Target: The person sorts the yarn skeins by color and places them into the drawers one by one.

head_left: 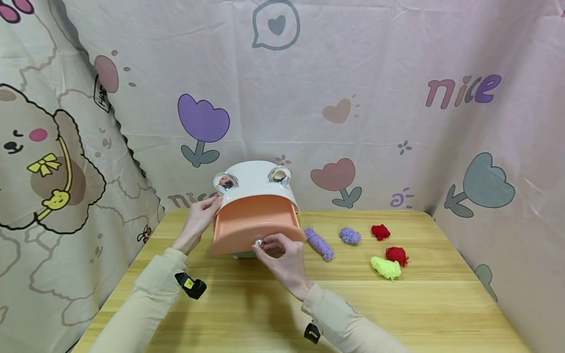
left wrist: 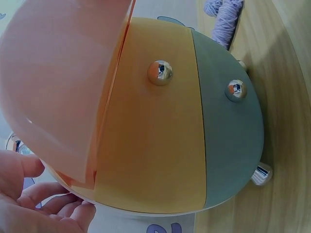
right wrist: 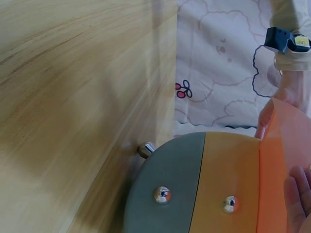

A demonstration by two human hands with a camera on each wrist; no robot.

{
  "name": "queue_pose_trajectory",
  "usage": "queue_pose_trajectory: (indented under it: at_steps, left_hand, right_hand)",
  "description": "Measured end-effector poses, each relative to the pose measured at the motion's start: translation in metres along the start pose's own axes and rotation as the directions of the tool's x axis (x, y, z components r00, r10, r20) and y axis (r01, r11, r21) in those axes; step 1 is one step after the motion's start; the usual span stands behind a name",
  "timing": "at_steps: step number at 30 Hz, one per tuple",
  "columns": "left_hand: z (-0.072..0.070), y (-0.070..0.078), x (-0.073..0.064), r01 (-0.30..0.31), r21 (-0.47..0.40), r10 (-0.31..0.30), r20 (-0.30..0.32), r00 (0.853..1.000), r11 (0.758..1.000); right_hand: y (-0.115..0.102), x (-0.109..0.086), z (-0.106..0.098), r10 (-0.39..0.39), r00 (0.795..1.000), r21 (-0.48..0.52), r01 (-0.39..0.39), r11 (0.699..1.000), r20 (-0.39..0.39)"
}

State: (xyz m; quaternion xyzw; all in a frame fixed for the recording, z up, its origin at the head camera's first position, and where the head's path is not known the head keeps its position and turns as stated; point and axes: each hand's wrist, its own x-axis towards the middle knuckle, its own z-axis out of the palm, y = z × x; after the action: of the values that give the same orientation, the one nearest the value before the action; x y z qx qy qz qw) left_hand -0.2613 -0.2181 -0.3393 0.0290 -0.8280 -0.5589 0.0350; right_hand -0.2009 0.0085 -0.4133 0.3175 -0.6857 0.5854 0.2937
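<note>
A small rounded drawer cabinet with a white shell and two shiny ring-shaped eyes on top stands on the table. Its top orange drawer is pulled out; inside, the visible part is bare orange. Below it, the yellow drawer and green drawer sit closed, each with a silver knob. My right hand pinches the silver knob of the orange drawer between thumb and fingers. Against the cabinet's left side, my left hand rests its fingertips near the shell's edge, fingers loosely bent.
To the right of the cabinet lie a long purple yarn bundle and a shorter purple one. Farther right are two red yarn bundles, one at the back, and a yellow-green bundle. Printed curtains hang behind the wooden table.
</note>
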Motion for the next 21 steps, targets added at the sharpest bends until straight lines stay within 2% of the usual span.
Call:
queue_pose_trajectory:
  at_steps: [8,15,17,21]
  left_hand:
    - [0.0,0.0,0.0,0.008,-0.02,-0.008,-0.003,1.0,1.0]
    - [0.001,0.001,-0.001,0.01,-0.008,-0.01,-0.008,1.0,1.0]
    - [0.001,0.001,-0.001,0.009,-0.009,-0.009,-0.006,1.0,1.0]
    - [0.001,0.001,-0.001,0.01,-0.009,-0.01,-0.002,1.0,1.0]
  right_hand:
    - [0.003,-0.003,-0.005,0.036,0.999,0.04,-0.037,0.999,0.022]
    - [0.014,-0.007,-0.016,-0.057,0.998,0.04,0.057,0.998,0.003]
    - [0.017,-0.009,-0.022,-0.06,0.998,0.051,0.06,0.997,0.001]
    - [0.021,-0.012,-0.037,-0.02,1.0,0.072,0.019,0.997,0.014]
